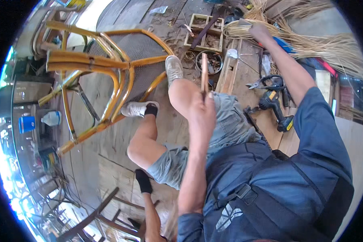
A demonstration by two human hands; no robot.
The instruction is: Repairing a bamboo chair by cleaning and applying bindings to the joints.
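A: Go L to R, quick. What's far L?

B: Small blue box [27, 124], w/ a white plastic bottle [51, 118] just beside it.

A: Next?

B: Big glossy yellow-brown bamboo chair [109, 63] w/ a grey mesh panel [143, 48], on the worn grey plank floor [105, 149]. Off-white shoe [174, 68] at its rail; touching or just in front, can't tell.

A: L hand?

B: L hand [201, 115] is abt mid-view, over the knee, grip wrapped round a slim tan wooden stick [205, 72]. Stick points away from the body.

A: Behind it?

B: Round metal bowl [222, 63] of small bits; beyond that, a pale wooden divided box [222, 40].

A: R hand?

B: R hand [261, 33] is upper R, by a flat grey piece [243, 22], at the end of a long straw-coloured bundle of strands [330, 50]. Too blurred; can't tell if that grip's pinching anything.

A: Nearer the body, R side?

B: Black-handled metal cutters [266, 83], then a black-and-yellow cordless drill [275, 105].
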